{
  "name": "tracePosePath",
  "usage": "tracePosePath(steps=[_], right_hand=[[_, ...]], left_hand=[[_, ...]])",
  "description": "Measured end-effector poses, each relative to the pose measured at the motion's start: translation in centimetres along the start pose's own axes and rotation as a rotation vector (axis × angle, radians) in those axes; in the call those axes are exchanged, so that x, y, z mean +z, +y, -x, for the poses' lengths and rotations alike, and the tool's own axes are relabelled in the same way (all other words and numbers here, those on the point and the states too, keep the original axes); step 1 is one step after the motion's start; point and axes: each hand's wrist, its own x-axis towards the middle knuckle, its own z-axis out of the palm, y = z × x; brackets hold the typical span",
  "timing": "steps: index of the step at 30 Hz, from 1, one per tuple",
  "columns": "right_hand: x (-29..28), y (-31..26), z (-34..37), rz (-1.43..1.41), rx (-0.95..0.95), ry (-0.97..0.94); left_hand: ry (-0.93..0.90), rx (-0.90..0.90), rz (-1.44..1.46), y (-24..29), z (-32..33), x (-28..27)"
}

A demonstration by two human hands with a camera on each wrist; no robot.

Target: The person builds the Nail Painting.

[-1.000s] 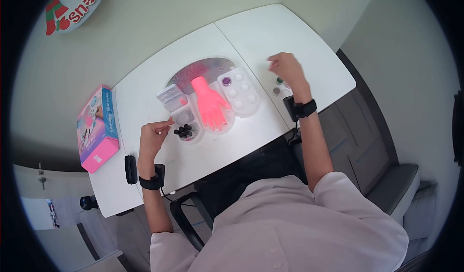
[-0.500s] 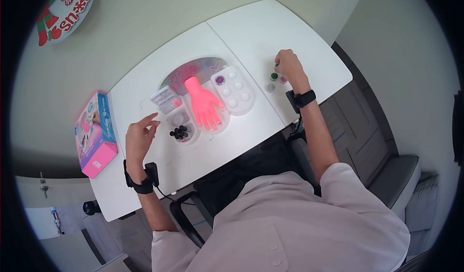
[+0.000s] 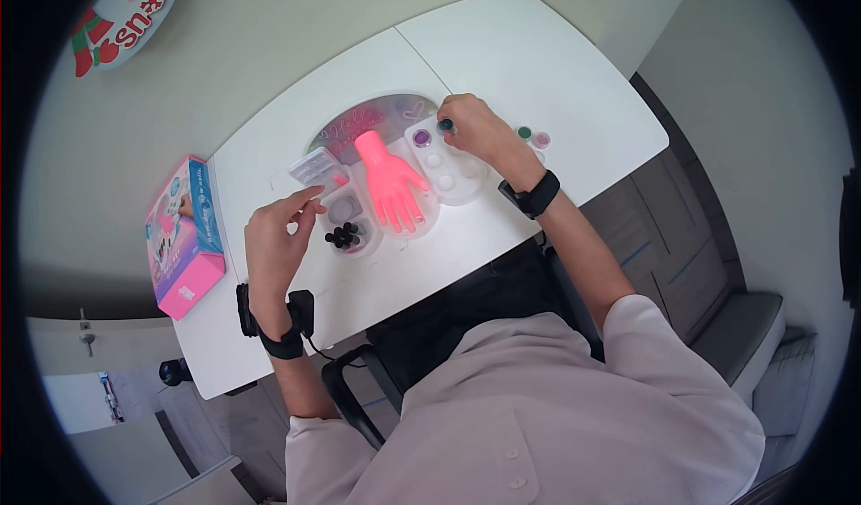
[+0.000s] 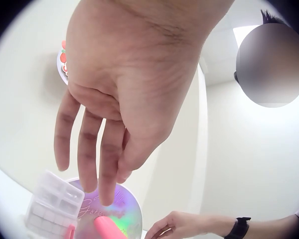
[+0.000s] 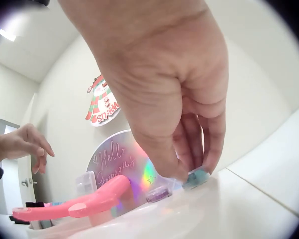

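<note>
My right hand pinches a small teal pot at the top of the white tray with round wells; in the right wrist view the teal pot sits between thumb and fingertips, low at the tray. Beside it, a purple pot rests in a well. My left hand hovers, fingers loosely bent and holding nothing, left of the clear compartment case and black-capped bottles. Between the hands lies a pink model hand, fingers toward me.
Green and pink pots stand right of the tray, with another pot partly hidden by my right arm. Behind the model hand is a shiny round-topped panel. A colourful box lies at the table's left edge.
My right hand has moved left from the loose pots to the white tray, carrying the teal pot. My left hand has shifted slightly right and up, nearer the clear case.
</note>
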Motion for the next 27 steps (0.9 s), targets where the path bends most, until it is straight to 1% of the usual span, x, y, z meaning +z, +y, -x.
tracePosePath(steps=[1,3,7,9,13,15,16,18,19,21,22,24,25,27], right_hand=[[0.2,0.1,0.0,-0.001,0.001,0.000],[0.6,0.2,0.2,-0.008,-0.057,0.082],[1.0,0.6,0.3,-0.003,-0.052,0.088],[1.3,1.2,0.2,-0.034,-0.070,0.119],[1.2,2.0,0.7,-0.094,-0.070,0.102],[0.6,2.0,2.4,-0.064,-0.077,0.336],[-0.2,2.0,2.9,-0.061,-0.075,0.337],[-2.1,2.0,3.9,0.414,0.291,0.185],[-2.5,2.4,4.5,0.416,0.299,0.185],[-3.0,2.8,5.4,0.668,0.559,0.048],[-3.2,2.8,5.5,0.666,0.566,0.050],[-3.5,3.1,5.3,0.656,0.678,-0.021],[-3.5,3.3,5.3,0.654,0.679,-0.022],[-3.4,3.6,5.2,0.532,0.605,-0.009]], left_hand=[[-0.008,0.018,-0.003,0.0,0.0,0.1],[-0.011,0.018,0.005,0.2,0.1,0.3],[-0.046,0.032,0.009,0.4,0.0,0.2],[-0.035,0.035,0.017,0.3,0.0,0.5],[-0.029,0.043,0.025,0.6,0.1,0.6],[-0.037,0.054,0.023,0.7,0.2,0.5],[-0.044,0.061,0.022,0.7,0.3,0.4],[-0.057,0.056,0.032,1.0,0.4,0.5],[-0.066,0.049,0.039,1.1,0.5,0.6],[-0.064,0.031,0.068,1.3,0.6,0.9],[-0.054,0.009,0.095,1.4,0.6,1.1],[-0.059,0.014,0.096,1.4,0.4,1.4],[-0.064,0.013,0.100,1.5,0.4,1.5],[-0.063,0.038,0.082,1.7,0.5,1.7]])
